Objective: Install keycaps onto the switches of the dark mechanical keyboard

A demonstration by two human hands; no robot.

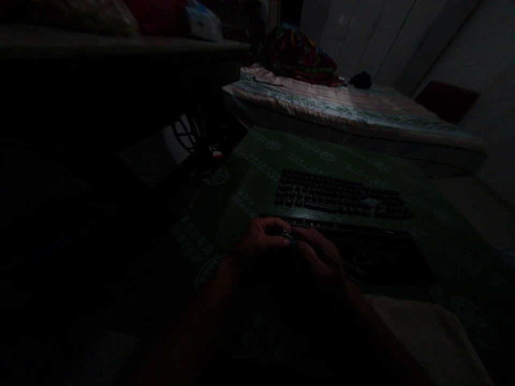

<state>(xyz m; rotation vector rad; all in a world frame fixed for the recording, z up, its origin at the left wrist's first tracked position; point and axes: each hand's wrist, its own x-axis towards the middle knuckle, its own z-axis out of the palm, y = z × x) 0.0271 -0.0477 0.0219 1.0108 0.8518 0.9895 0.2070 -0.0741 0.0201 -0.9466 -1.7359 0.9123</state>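
In the dim light, my left hand [263,238] and my right hand [317,254] meet at the fingertips, both closed. Pinched between them is a small shiny piece [288,236], too dark to name. A thin wire-like tool [354,268] sticks out to the right from under my right hand. Just beyond the hands lies a black keyboard part [341,195] with rows of keys. Nearer, partly hidden by my hands, is a dark flat keyboard body [390,257].
Everything lies on a green printed sheet [257,161]. A pale cloth [426,332] is at the lower right. Behind stands a bed [341,107] with a bundled flowered blanket [298,56]. A table [161,48] is at the upper left, with a black fan-like grille [189,134] below it.
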